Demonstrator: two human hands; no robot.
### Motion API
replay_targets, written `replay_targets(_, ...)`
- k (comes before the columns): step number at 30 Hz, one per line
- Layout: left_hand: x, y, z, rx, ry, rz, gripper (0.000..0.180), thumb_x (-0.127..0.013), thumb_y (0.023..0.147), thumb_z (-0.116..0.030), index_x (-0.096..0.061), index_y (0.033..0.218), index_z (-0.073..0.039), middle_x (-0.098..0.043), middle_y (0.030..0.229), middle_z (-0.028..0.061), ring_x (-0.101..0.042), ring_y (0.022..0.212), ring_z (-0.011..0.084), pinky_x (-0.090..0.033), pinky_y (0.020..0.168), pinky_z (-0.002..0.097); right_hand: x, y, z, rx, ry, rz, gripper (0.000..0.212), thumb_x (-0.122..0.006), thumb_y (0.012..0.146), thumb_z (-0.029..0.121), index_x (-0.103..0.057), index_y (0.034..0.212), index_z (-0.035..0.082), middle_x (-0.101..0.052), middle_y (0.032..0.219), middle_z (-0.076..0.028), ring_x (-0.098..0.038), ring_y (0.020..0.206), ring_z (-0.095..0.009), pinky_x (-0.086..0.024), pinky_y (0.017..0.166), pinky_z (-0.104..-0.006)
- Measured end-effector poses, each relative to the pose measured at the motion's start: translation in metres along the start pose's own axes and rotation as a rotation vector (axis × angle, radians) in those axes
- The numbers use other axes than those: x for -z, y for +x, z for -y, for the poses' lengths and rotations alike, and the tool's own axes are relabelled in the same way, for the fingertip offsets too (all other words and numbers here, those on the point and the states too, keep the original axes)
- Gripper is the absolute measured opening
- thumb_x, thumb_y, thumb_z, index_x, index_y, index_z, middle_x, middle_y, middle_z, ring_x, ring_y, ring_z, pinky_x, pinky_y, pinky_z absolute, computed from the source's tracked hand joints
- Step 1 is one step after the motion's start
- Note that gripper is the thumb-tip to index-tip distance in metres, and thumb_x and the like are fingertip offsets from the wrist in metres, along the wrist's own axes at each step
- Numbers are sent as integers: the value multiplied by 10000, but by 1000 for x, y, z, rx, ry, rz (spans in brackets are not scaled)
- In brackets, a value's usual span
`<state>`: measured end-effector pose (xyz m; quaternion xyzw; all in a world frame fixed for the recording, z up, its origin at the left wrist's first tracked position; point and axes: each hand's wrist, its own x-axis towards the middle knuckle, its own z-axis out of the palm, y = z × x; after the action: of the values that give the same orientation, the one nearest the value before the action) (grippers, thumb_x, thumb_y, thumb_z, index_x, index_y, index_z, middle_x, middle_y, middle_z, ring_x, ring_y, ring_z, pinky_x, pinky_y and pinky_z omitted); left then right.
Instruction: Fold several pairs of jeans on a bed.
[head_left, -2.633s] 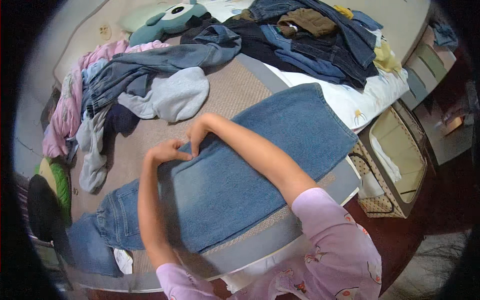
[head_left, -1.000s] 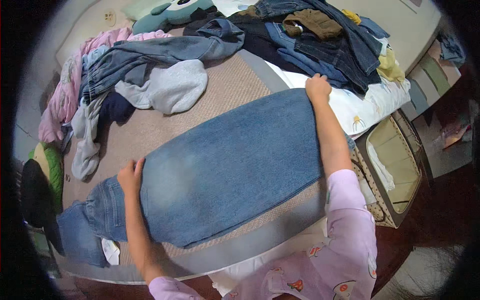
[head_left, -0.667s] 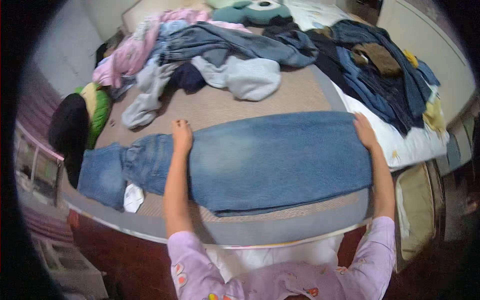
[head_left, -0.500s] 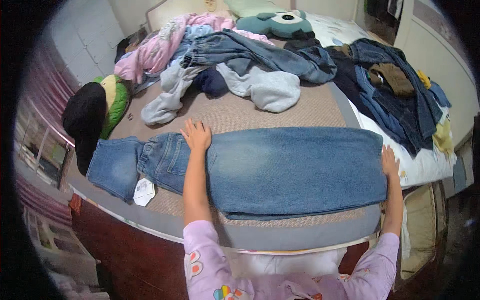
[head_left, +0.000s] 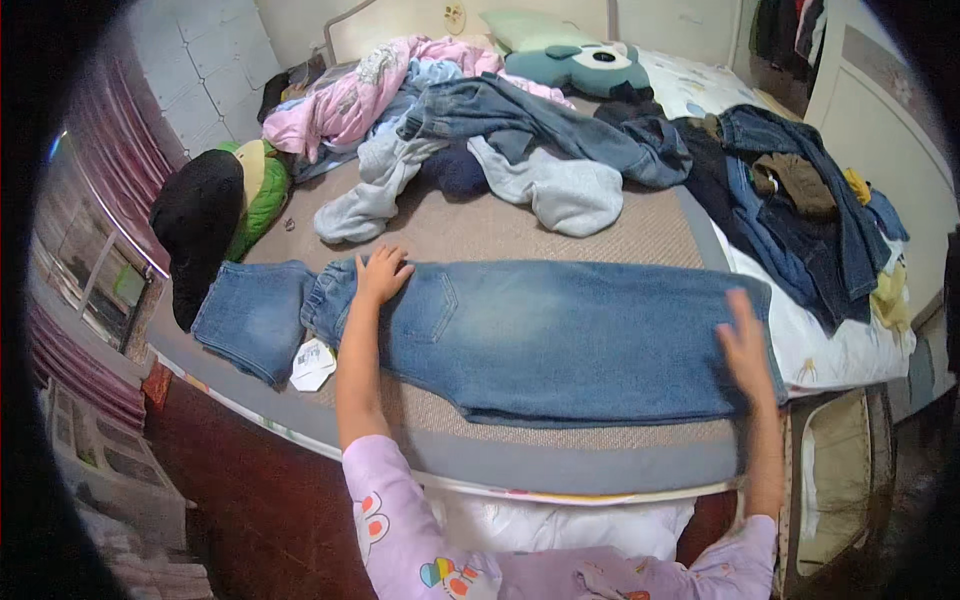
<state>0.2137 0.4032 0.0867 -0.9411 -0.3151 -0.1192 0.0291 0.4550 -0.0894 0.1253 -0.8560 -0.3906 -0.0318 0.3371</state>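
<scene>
A pair of blue jeans (head_left: 600, 335) lies folded lengthwise across the bed, with its waistband to the left and its leg ends to the right. My left hand (head_left: 380, 275) rests flat on the jeans near the waistband, fingers spread. Over the leg end is my right hand (head_left: 743, 345), its fingers stretched out and slightly blurred; whether it touches the cloth I cannot tell. Left of the waistband sits a smaller folded denim piece (head_left: 255, 315). A white tag (head_left: 313, 366) lies between the two, at their near edge.
Grey sweatpants (head_left: 570, 190), other jeans (head_left: 550, 115) and a pink garment (head_left: 345, 105) are heaped at the back. Dark denim clothes (head_left: 800, 230) pile up at right. A black-and-green plush (head_left: 200, 205) stands at left, a teal plush pillow (head_left: 580, 70) behind.
My left hand has slid left along the jeans toward the waistband. My right hand has come off the leg-end edge and moved left over the legs. The view has shifted slightly.
</scene>
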Motion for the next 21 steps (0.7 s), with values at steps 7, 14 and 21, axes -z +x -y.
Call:
replay_targets(7, -5, 9, 8, 91, -26, 168, 371, -341, 807, -397, -512, 1036, -161, -432, 1157, 64, -361, 1099, 213, -169, 913, 502, -81, -2, 53, 164, -296, 382, 487, -386, 787, 399, -349, 1204, 151, -256, 1289, -82, -202, 1200, -246, -108, 955, -489)
replay_targets(14, 4, 29, 33, -86, -426, 123, 415, -469, 740, -417, -575, 731, -16, -560, 697, 163, -532, 665, 299, -395, 593, 344, -80, -3, 53, 143, -311, 347, 478, -410, 775, 387, -371, 1190, 154, -285, 1273, -76, -228, 1188, -243, -136, 958, -452)
replay_targets(21, 22, 43, 42, -136, -462, 475, 486, -595, 645, -465, -577, 635, 21, -538, 574, 122, -512, 562, 171, -385, 531, 322, -83, -1, 52, 114, -271, 312, 480, -459, 745, 350, -392, 1173, 143, -305, 1263, -74, -248, 1180, -243, -132, 959, -444)
